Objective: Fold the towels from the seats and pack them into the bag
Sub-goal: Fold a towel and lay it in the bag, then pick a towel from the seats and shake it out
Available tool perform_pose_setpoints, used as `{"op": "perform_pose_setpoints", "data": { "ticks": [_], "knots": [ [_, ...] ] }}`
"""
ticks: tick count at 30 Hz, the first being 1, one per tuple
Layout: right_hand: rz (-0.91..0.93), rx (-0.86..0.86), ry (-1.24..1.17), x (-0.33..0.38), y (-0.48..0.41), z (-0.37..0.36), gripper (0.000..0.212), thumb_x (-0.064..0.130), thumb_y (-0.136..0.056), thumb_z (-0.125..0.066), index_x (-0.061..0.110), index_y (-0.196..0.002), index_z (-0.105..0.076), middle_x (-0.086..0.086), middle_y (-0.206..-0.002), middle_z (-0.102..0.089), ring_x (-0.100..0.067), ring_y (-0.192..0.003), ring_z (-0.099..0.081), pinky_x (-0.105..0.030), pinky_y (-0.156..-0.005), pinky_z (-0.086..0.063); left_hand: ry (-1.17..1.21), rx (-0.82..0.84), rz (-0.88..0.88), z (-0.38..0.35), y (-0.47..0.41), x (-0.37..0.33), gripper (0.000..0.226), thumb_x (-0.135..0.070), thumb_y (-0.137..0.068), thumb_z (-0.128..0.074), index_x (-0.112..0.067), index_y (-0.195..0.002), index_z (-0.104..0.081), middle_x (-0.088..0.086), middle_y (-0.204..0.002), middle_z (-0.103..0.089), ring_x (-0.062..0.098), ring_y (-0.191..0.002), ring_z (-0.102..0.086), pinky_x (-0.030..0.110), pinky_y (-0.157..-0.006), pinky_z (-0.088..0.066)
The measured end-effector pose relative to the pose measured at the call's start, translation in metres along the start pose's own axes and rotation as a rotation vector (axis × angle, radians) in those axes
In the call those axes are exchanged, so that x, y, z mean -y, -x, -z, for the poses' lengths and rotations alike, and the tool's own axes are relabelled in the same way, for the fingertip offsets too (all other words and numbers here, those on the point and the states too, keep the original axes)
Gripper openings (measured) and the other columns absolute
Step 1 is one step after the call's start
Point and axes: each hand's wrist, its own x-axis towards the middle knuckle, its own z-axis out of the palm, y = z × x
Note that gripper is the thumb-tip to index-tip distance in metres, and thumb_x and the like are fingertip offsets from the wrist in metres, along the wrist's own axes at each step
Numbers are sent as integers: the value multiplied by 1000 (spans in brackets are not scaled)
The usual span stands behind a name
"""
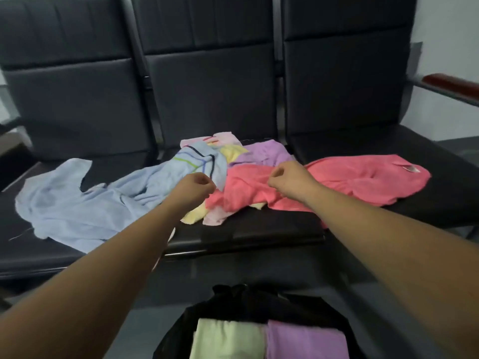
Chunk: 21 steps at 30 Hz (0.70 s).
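My left hand (195,187) is hovering over the front half of the middle seat (246,229). Its fingers are curling in against the thumb, right where the blue towel (77,203) meets the coral towel (350,177). I cannot tell whether it is holding any cloth. My right hand (287,178) is resting on the coral towel toward the right side of the middle seat, with fingers curled and thumb pinching a raised fold of it.

The coral towel is lying crumpled, spreading from the middle seat onto the seat to its right. The blue towel is lying crumpled, spreading from the middle seat onto the seat to its left. The yellow towel (233,152), purple towel (267,151) and pink towel (215,216) are bunching on the middle seat, partly under those two.

The bag (233,301) is standing open on the floor in front of the middle seat. It is holding a green towel (228,338) and a folded purple towel (305,343), both folded and touching side by side.
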Motion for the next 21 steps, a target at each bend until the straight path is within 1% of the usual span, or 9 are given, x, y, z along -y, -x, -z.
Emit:
{"op": "perform_pose_setpoints", "data": {
  "ticks": [2, 6, 8, 10, 12, 14, 16, 18, 21],
  "knots": [
    [47, 8, 88, 6, -16, -18, 24, 4, -87, -58, -8, -101, -73, -25, -105, -73, -39, -99, -68, -47, -85, -55, 6, -7, 18, -2, -14, 11, 9, -20, -89, -66, -18, -80, -68, 5, -84, -73, 31, -93, -70, 48, -92, -56],
    [109, 59, 212, 8, -42, -48, 45, 9, -89, -62, 3, -135, -60, -17, -136, -60, -32, -114, -60, -30, -90, -45, -15, 36, 7, -25, -38, 23, 13, -25, -91, -71, -14, -98, -69, -1, -86, -68, 17, -78, -63, 28, -67, -49],
    [143, 65, 251, 3, -55, -58, 61, 14, -90, -65, 10, -148, -47, -16, -146, -49, -31, -130, -51, -29, -98, -40, -21, 51, -13, -39, -48, 27, 25, -35, -90, -75, -16, -105, -67, -3, -83, -65, 14, -75, -61, 26, -64, -44],
    [152, 74, 300, -6, -70, -66, 66, 20, -91, -69, 12, -151, -43, -17, -148, -46, -32, -133, -49, -33, -102, -40, -61, 48, -52, -49, -57, 32, 26, -39, -85, -79, -22, -101, -65, -6, -76, -58, 10, -67, -56, 23, -59, -41],
    [148, 74, 331, -15, -78, -70, 60, 24, -92, -70, 13, -147, -49, -15, -145, -47, -32, -127, -53, -35, -100, -43, -117, 46, -104, -59, -65, 38, 22, -47, -76, -82, -39, -86, -64, 0, -85, -63, 15, -81, -61, 28, -73, -49],
    [170, 13, 321, -19, -82, -69, 39, 24, -92, -70, 13, -129, -64, -12, -132, -58, -30, -116, -59, -37, -94, -48, -158, 21, -120, -64, -67, 40, 20, -60, -63, -78, -49, -71, -63, 5, -92, -67, 22, -94, -62, 36, -89, -51],
    [179, -50, 298, -21, -82, -65, 17, 23, -94, -69, 8, -103, -71, -9, -108, -70, -29, -101, -64, -38, -85, -51, -55, 24, -119, -63, -66, 38, 20, -46, -72, -84, -39, -70, -66, -3, -78, -65, 13, -80, -60, 30, -79, -50],
    [189, -72, 249, -21, -79, -58, 17, 22, -94, -70, 6, -90, -70, -7, -91, -71, -28, -90, -65, -38, -79, -52, 88, 43, -94, -59, -62, 35, 18, -26, -84, -82, -24, -75, -67, -6, -67, -58, 8, -64, -51, 17, -62, -42],
    [212, -99, 142, -13, -65, -41, 18, 26, -94, -72, 9, -86, -72, -2, -83, -71, -21, -83, -64, -32, -72, -47, 229, 2, -92, -46, -50, 20, 18, -22, -89, -78, -21, -75, -66, -1, -76, -62, 14, -71, -54, 23, -63, -42]
  ]
}}
